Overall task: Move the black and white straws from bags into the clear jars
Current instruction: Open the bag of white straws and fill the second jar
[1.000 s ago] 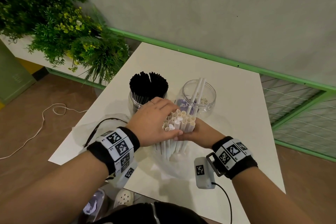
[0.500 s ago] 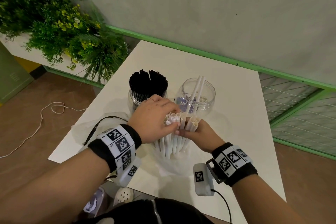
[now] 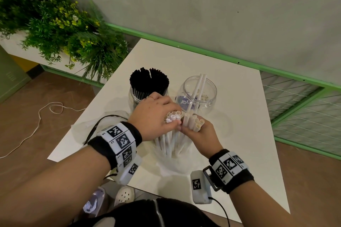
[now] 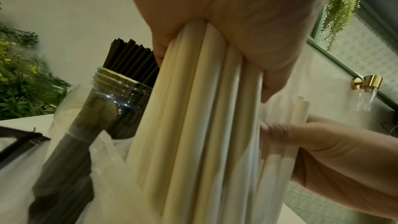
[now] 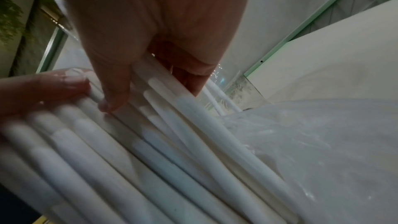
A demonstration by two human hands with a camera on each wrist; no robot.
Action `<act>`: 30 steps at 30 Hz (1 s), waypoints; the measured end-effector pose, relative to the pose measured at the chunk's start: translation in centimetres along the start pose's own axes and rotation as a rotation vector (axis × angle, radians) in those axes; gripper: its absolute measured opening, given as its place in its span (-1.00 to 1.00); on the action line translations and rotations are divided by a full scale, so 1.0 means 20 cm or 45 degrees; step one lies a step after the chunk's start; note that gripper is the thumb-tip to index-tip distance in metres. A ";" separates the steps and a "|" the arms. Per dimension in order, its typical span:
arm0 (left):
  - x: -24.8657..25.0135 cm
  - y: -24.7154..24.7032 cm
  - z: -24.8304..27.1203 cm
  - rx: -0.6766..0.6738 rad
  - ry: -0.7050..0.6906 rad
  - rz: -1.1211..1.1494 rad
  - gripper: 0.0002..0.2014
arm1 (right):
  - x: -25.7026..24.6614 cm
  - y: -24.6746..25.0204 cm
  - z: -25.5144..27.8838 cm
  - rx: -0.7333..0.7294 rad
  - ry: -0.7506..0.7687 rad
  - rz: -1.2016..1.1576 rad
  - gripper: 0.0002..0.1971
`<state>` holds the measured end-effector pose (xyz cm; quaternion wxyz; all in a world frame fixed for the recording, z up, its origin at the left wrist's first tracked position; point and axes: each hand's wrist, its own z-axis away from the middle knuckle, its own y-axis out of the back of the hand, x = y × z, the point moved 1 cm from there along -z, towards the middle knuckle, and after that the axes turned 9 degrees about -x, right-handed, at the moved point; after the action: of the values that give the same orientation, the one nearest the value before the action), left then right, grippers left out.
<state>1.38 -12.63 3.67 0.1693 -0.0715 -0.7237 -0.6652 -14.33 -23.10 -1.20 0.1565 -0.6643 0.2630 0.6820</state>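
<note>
splitting the white straws (image 3: 171, 134) above their clear bag (image 3: 166, 162), the left hand (image 3: 153, 116) grips one cluster and the right hand (image 3: 201, 134) grips another. pulling unevenly may spill loose straws onto the table (image 3: 239, 116), or knock the nearly empty jar (image 3: 196, 96).

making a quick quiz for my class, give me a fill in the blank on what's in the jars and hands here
1. The jar on the left is packed with ____ straws.
2. The jar on the right holds only ____ white straws, leaning on its rim.
3. Both the left hand and the right hand grip straws of the colour ____.
4. The jars stand on a ____ table.

Missing words: black; two; white; white
</note>
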 end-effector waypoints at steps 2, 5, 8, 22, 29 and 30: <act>0.00 0.00 0.00 0.006 0.005 -0.004 -0.60 | -0.01 0.01 0.01 0.015 -0.017 -0.015 -0.84; 0.00 0.00 0.00 0.004 0.008 -0.015 -0.59 | 0.00 0.01 0.02 0.011 -0.027 0.077 -0.84; 0.01 0.00 0.00 0.003 -0.007 -0.011 -0.56 | 0.00 -0.02 0.02 -0.011 -0.015 0.152 -0.81; 0.01 -0.02 0.01 0.047 0.006 -0.012 -0.62 | -0.10 -0.08 0.05 0.150 0.197 0.379 -0.47; 0.00 -0.03 0.01 0.062 0.019 -0.012 -0.63 | -0.06 -0.07 0.03 0.204 0.299 0.486 -0.53; 0.00 -0.02 0.01 0.059 0.020 -0.014 -0.63 | -0.05 -0.07 0.03 0.230 0.291 0.491 -0.56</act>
<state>1.12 -12.48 3.24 0.1729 -0.0586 -0.7379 -0.6497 -13.98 -21.51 -0.40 0.0512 -0.6580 0.4610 0.5933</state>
